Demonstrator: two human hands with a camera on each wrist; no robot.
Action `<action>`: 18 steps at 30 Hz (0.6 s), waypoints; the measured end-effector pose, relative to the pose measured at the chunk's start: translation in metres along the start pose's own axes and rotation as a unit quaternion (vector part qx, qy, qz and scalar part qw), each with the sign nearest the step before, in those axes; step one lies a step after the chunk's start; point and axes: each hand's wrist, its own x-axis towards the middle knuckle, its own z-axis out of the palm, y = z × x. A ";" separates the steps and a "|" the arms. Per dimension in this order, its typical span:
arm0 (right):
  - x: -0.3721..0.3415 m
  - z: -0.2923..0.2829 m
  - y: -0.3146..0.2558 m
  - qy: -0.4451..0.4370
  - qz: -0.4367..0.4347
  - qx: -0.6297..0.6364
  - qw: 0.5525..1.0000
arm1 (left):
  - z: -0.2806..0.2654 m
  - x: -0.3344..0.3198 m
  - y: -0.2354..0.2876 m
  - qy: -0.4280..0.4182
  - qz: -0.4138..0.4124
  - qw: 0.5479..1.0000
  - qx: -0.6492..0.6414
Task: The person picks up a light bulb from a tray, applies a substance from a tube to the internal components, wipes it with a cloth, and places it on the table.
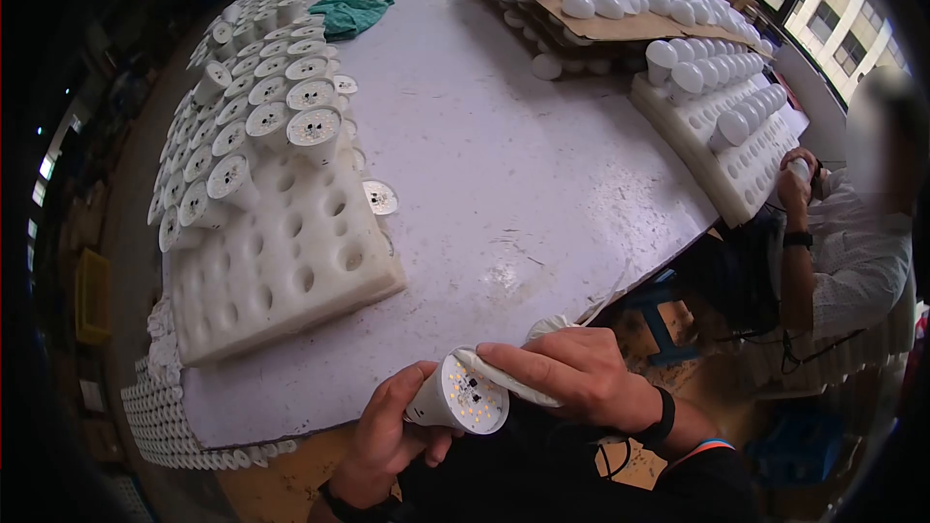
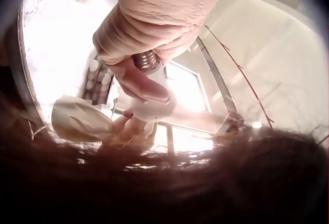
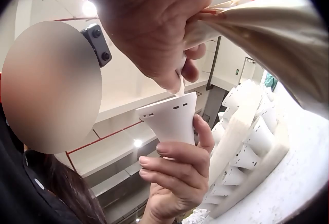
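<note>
An open LED bulb [image 1: 475,395], its round board of small yellow LEDs uncovered, is held by my left hand [image 1: 386,426] above the near table edge. In the left wrist view, the metal screw base [image 2: 147,61] shows beside the left thumb and fingers. My right hand [image 1: 591,378] grips a white plastic squeeze bag [image 3: 267,33], its narrow end [image 1: 509,380] right at the bulb's rim. From the right wrist view, left fingers [image 3: 180,170] wrap the white bulb body below the right hand.
A foam tray [image 1: 281,281] on the left holds many open bulbs [image 1: 315,126]. A green cloth [image 1: 351,15] lies behind. White domes [image 1: 610,5] cover cardboard at the back right. Another foam tray [image 1: 741,199] holds domed bulbs near a seated person [image 1: 843,252]. A blue stool [image 1: 668,329] stands below.
</note>
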 end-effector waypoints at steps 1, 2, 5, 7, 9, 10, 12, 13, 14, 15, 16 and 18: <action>-0.001 0.000 0.000 0.000 0.001 -0.001 1.000 | 0.000 0.000 0.000 -0.001 -0.001 1.000 0.000; -0.001 0.000 0.000 0.002 0.002 -0.001 1.000 | -0.001 0.001 0.000 -0.003 0.005 1.000 0.003; 0.000 -0.001 -0.001 0.010 0.003 0.001 1.000 | 0.000 0.000 0.000 0.000 0.026 1.000 0.009; 0.001 -0.002 0.000 0.016 0.006 0.002 1.000 | 0.001 -0.001 0.000 0.004 0.039 0.999 0.013; 0.001 -0.003 0.000 0.008 0.009 0.001 1.000 | 0.002 -0.002 0.001 0.003 0.072 0.997 0.016; 0.001 -0.003 0.001 0.010 0.013 -0.001 1.000 | 0.002 -0.002 0.001 0.000 0.068 0.997 0.018; 0.000 -0.002 0.002 -0.011 0.011 -0.010 1.000 | 0.000 -0.003 0.001 -0.014 0.099 0.995 -0.021; 0.000 -0.003 0.002 -0.009 0.014 -0.011 1.000 | 0.000 -0.003 0.001 -0.015 0.096 0.995 -0.019; -0.001 -0.002 0.003 -0.011 0.013 -0.015 1.000 | -0.001 -0.003 0.001 -0.011 0.109 0.994 -0.024; -0.001 -0.002 0.003 -0.013 0.013 -0.018 1.000 | -0.002 -0.004 0.001 -0.006 0.121 0.992 -0.028; -0.001 -0.002 0.003 -0.012 0.017 -0.019 1.000 | -0.001 -0.005 0.002 -0.007 0.118 0.993 -0.026; -0.001 -0.001 0.003 -0.010 0.019 -0.020 1.000 | 0.000 -0.007 0.004 -0.009 0.134 0.991 -0.019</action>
